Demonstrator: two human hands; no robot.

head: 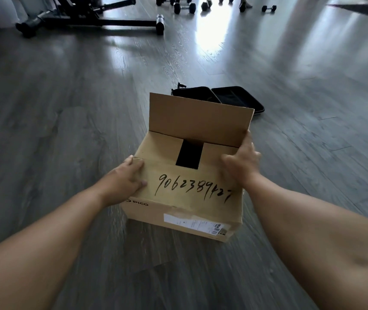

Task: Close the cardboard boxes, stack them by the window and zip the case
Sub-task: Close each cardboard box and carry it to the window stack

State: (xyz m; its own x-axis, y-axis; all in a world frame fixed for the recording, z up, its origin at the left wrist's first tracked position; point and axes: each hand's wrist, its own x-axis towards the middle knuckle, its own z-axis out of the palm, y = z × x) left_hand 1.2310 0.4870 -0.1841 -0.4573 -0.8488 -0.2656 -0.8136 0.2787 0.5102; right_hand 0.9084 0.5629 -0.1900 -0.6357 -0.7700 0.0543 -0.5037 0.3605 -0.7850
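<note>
On the grey floor point(66, 130) a cardboard box point(178, 211) sits close in front, its near flap pressed flat by the left hand point(126, 177), fingers spread. The right hand point(242, 161) grips the upright far flap's right edge. Just behind lies the black case point(234, 96), open; dumbbells point(185, 6) lie far off.

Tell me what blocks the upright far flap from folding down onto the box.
Nothing visible does. The far flap stands upright over the cardboard box, with only the right hand at its edge; the left hand presses the near flap.

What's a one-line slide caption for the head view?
Both hands, left and right, fold the cardboard box flaps; black case lies open behind.
</note>
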